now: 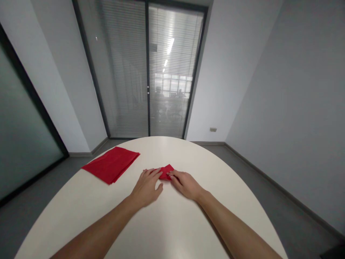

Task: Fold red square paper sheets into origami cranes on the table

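Blinds (169, 108) stand at twelve o'clock beyond the white table (167, 223), where left fingers (153, 174) lie loosely spread and right fingers (177, 175) curl on red material (168, 168), any pinch unclear.

Beyond the small folded red sheet (166, 172), a hand could pass over the round white table (194, 158) to its far edge, and likewise rightward past the right hand (185, 184). Left of the grip, the stack of red sheets (111, 165) stands in the way; nearer, the left forearm (107, 225) and right forearm (226, 216) flank a table strip.
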A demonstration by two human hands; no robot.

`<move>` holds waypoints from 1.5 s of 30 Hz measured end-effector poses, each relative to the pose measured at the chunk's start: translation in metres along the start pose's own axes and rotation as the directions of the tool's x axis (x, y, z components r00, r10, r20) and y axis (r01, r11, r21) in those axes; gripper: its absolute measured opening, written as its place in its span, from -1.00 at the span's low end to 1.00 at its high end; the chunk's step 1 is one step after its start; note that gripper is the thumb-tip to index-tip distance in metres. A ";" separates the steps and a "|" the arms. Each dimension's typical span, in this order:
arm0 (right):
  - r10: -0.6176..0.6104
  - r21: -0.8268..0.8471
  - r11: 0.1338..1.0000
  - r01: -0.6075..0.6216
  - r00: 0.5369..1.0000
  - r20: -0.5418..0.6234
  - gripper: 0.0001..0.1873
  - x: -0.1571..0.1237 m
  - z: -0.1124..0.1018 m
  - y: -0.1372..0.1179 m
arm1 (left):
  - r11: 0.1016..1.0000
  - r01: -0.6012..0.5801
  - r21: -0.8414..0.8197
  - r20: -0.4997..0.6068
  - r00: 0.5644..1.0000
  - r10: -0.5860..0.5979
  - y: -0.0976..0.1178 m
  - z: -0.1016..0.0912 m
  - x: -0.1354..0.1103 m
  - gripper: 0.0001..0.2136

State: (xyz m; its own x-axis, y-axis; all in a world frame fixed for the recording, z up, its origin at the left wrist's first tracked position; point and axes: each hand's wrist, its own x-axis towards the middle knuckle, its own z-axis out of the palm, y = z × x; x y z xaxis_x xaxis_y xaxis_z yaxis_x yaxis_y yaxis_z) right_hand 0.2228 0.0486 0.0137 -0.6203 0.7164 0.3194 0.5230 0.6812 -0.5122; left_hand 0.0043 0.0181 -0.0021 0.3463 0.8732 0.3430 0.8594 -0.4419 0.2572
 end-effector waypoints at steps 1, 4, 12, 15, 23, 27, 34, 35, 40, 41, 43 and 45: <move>0.025 0.028 0.999 -0.025 1.000 -0.013 -0.75 0.000 0.000 0.001 | 1.000 -0.007 -0.012 -0.012 1.000 0.007 0.000 0.000 0.000 -0.59; 0.089 0.118 0.990 -0.081 0.994 -0.066 -0.74 0.001 -0.001 0.003 | 0.999 -0.009 -0.035 -0.055 0.998 0.007 -0.002 -0.001 0.002 -0.67; 0.181 0.280 0.950 -0.136 0.973 -0.142 -0.62 0.000 -0.004 0.001 | 0.999 0.004 -0.049 -0.108 0.994 -0.009 -0.004 -0.008 0.004 -0.78; 0.212 0.339 0.927 -0.160 0.969 -0.124 -0.65 0.000 -0.003 0.002 | 0.999 0.041 -0.018 -0.112 0.993 -0.042 -0.003 -0.010 0.005 -0.76; 0.149 0.412 0.908 -0.074 0.977 -0.152 -0.62 0.000 -0.003 0.007 | 0.986 0.142 -0.085 -0.156 0.976 -0.154 -0.004 -0.012 0.005 -0.76; 0.151 0.399 0.915 -0.066 0.971 -0.184 -0.67 0.003 -0.003 0.006 | 0.982 0.149 -0.115 -0.184 0.968 -0.168 -0.003 -0.014 0.005 -0.76; 0.280 0.520 0.846 -0.115 0.927 -0.250 -0.64 0.009 0.003 0.014 | 0.976 0.145 -0.162 -0.249 0.951 -0.182 -0.002 -0.013 0.005 -0.80; 0.297 0.541 0.832 -0.119 0.920 -0.255 -0.63 0.009 0.003 0.015 | 0.974 0.144 -0.172 -0.261 0.947 -0.187 -0.003 -0.012 0.005 -0.80; 0.370 0.609 0.780 -0.146 0.892 -0.261 -0.55 0.010 0.002 0.017 | 0.949 0.200 -0.245 -0.287 0.920 -0.268 -0.005 -0.009 0.004 -0.79; 0.379 0.617 0.773 -0.147 0.887 -0.264 -0.54 0.010 0.002 0.018 | 0.942 0.214 -0.260 -0.280 0.916 -0.286 -0.005 -0.009 0.004 -0.79; 0.396 0.619 0.769 -0.162 0.881 -0.260 -0.53 0.010 0.003 0.020 | 0.928 0.245 -0.282 -0.257 0.912 -0.319 -0.005 -0.009 0.005 -0.79; 0.420 0.589 0.781 -0.208 0.873 -0.248 -0.52 0.010 0.004 0.022 | 0.913 0.277 -0.298 -0.232 0.907 -0.351 -0.006 -0.008 0.005 -0.81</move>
State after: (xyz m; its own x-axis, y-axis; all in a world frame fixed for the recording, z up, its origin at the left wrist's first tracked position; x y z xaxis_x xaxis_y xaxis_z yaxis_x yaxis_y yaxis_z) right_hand 0.2262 0.0705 0.0025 -0.1764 0.9489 0.2615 0.1930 0.2938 -0.9362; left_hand -0.0019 0.0233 0.0059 -0.0749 0.8995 0.4304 0.7689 -0.2227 0.5993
